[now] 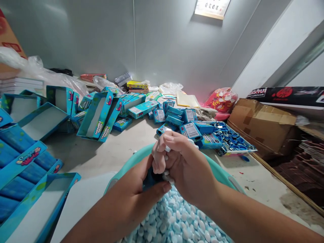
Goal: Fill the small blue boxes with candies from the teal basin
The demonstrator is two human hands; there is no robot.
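My left hand point(138, 189) is closed around a small dark blue container point(150, 180), held over a teal basin point(126, 165). The basin is full of small white and pale blue candies point(182, 219). My right hand point(182, 158) is closed in a fist right above the container, with a few white candies point(167, 175) showing between its fingers. The two hands touch each other.
Open blue display boxes point(97, 114) lie scattered at the left and back of the table. Small blue packets point(191, 130) are piled behind the basin. A tray of blue rings point(231, 138) sits to the right, a cardboard box point(263, 125) beyond it.
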